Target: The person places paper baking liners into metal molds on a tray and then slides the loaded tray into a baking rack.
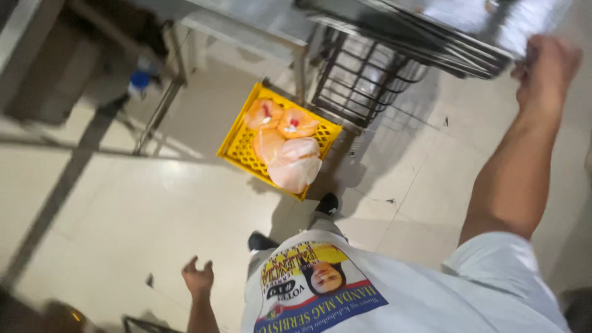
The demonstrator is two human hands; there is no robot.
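Observation:
I look down my own white printed shirt to my dark shoes on a pale tiled floor. My right hand (546, 65) is raised at the upper right, fingers closed on the edge of a metal tray (475, 28) that sits on a wire rack (364, 74). My left hand (197, 277) hangs low at my side with its fingers apart, holding nothing. A yellow plastic crate (237, 139) stands on the floor ahead of my feet, holding several clear bags of pale orange food (290, 151).
A metal table with thin legs (160, 105) stands at the upper left, with a blue-capped bottle (139, 81) beneath it. A dark strip (55, 197) runs across the floor at left. A dark object (139, 324) shows at the bottom edge.

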